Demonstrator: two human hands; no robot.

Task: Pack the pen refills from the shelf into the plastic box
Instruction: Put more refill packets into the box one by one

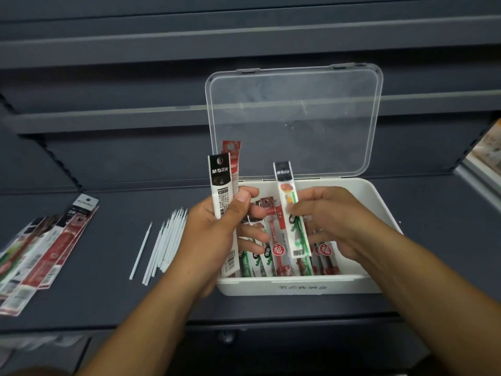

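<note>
Plastic-sleeved refill packs likely light, slippery, bendy; grip mid-length | left hand clamps two | right hand pinches one over plastic box

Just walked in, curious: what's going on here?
A person is packing refill packets into a white box, its clear lid open. The left hand grips a black-topped packet with a red one behind; the right hand pinches a green-striped packet above the box. On the shelf lie more packets and loose refills.

The head view looks forward and down, close above the plastic box on the shelf.
</note>
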